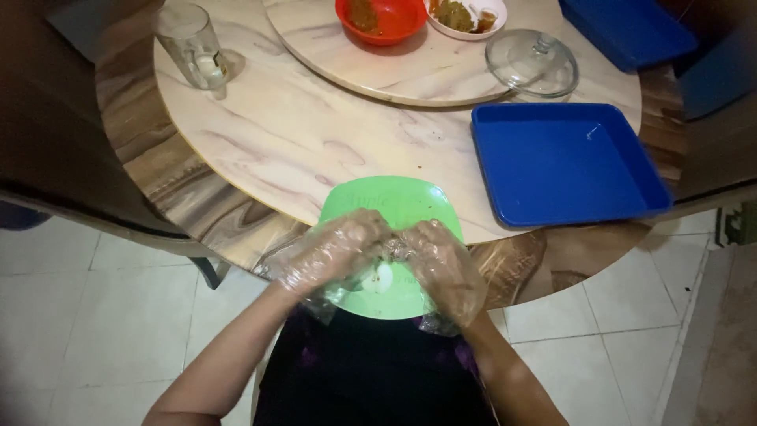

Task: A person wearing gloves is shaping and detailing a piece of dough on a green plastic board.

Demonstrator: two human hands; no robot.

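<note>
Both my hands wear loose clear plastic gloves and meet over a green plate [394, 201] at the near edge of the round marble table [284, 134]. My left hand [335, 252] and my right hand [441, 260] pinch a small dark piece of food [394, 251] between their fingertips. What the food is cannot be made out. A small white piece [383, 278] lies on the plate just below the hands.
A blue square tray [564, 162] sits to the right of the plate. A second blue tray [627, 28] is at the far right. The turntable [394, 71] carries a red bowl [382, 20], a white dish of food [465, 17] and a glass lid [532, 63]. A glass tumbler [189, 47] stands far left.
</note>
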